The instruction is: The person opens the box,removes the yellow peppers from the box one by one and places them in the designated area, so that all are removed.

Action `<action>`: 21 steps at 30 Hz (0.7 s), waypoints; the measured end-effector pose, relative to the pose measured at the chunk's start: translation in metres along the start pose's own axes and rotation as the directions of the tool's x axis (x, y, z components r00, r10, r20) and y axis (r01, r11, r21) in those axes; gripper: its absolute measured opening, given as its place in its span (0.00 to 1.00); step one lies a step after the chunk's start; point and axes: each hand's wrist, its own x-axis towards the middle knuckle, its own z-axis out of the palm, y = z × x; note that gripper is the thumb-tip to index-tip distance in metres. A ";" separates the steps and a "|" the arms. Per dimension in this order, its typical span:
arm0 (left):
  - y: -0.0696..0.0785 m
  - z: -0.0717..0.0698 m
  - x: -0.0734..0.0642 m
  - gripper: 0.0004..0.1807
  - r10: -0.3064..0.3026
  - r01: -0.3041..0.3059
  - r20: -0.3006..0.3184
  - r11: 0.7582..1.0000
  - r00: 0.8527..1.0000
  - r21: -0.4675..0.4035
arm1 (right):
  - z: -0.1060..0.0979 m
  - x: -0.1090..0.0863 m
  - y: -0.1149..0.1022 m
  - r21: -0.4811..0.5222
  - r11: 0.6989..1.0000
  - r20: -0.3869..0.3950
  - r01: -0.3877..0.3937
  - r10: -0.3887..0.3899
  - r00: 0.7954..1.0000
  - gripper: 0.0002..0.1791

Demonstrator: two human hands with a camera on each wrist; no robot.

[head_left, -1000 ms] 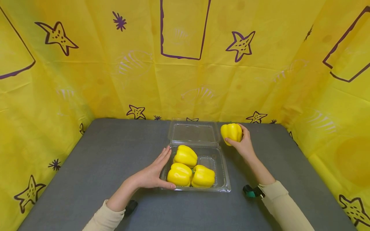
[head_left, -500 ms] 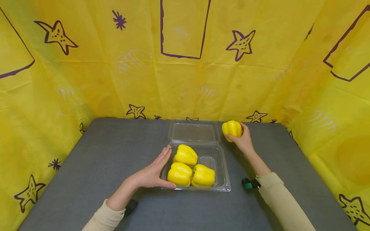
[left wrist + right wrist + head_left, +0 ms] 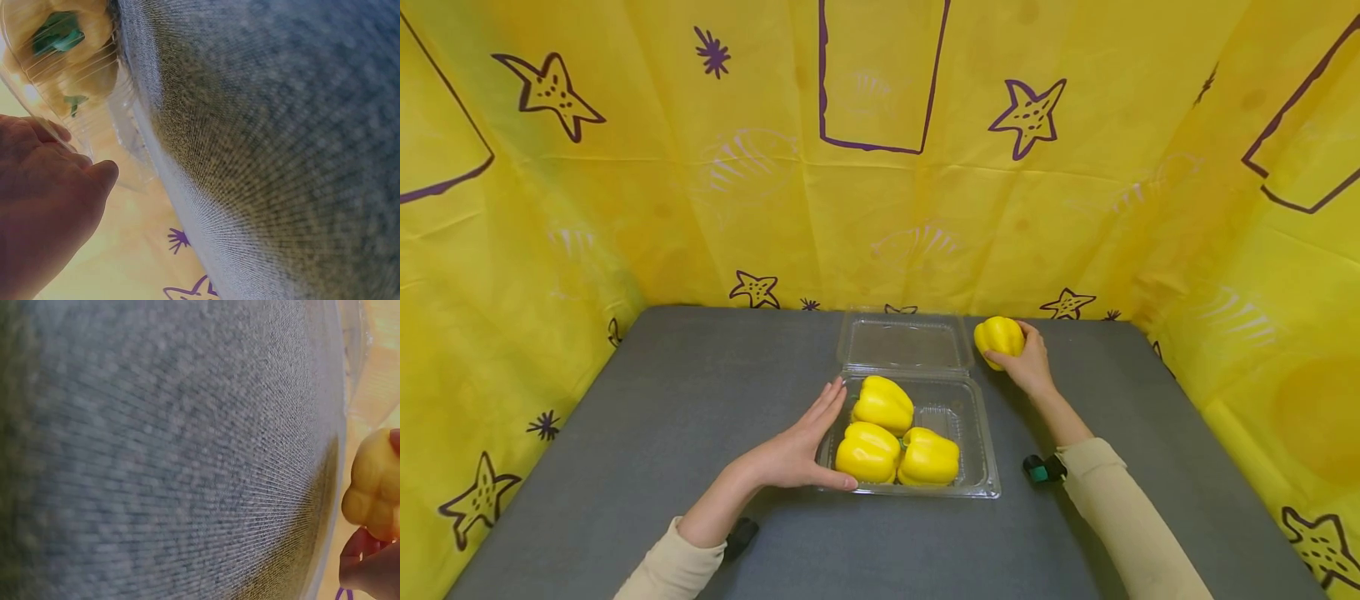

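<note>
My right hand (image 3: 1026, 360) grips a yellow bell pepper (image 3: 997, 340), thumb on the near side and fingers behind. It holds the pepper to the right of a clear plastic clamshell container (image 3: 987, 454); in the right wrist view the pepper (image 3: 375, 487) shows its lobed end. Three more yellow peppers lie inside: one at the back left (image 3: 882, 403), one at the front left (image 3: 867, 452) and one at front centre (image 3: 928, 457). Along the container's left side rests my left hand (image 3: 793, 454), fingers extended and thumb at the front rim. Green stems show through the plastic in the left wrist view.
The container's hinged lid (image 3: 904, 343) lies folded back, away from me. Beneath everything is a dark grey tabletop (image 3: 715, 358). A yellow cloth (image 3: 880, 192) printed with starfish and fish encloses the back and both sides.
My right hand has shifted slightly and turned the pepper, so its stem no longer shows; the right forearm has swung a little leftward. My left hand and the peppers in the container stay put.
</note>
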 end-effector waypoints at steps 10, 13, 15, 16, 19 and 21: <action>0.000 0.000 0.000 0.71 -0.009 0.009 0.001 1.000 1.000 -0.005 | 0.003 0.006 0.005 -0.090 0.996 0.029 0.025 -0.023 0.999 0.48; 0.000 0.000 0.000 0.71 -0.008 0.008 0.001 1.000 1.000 -0.008 | 0.005 0.006 0.005 -0.110 0.993 0.033 0.030 -0.027 0.999 0.48; 0.000 0.000 -0.001 0.71 -0.005 0.005 0.001 1.000 1.000 -0.009 | 0.005 0.006 0.006 -0.119 0.992 0.037 0.033 -0.029 0.999 0.48; 0.000 0.000 0.000 0.71 -0.003 0.003 0.000 1.000 1.000 -0.009 | 0.005 0.006 0.006 -0.124 0.992 0.039 0.035 -0.031 0.999 0.48; 0.000 0.000 0.000 0.71 -0.003 0.003 0.002 1.000 1.000 -0.007 | 0.006 0.007 0.007 -0.137 0.990 0.042 0.043 -0.038 0.998 0.48; 0.000 0.000 0.000 0.71 -0.004 0.004 0.001 1.000 1.000 -0.007 | 0.007 0.007 0.007 -0.144 0.988 0.042 0.046 -0.041 0.998 0.48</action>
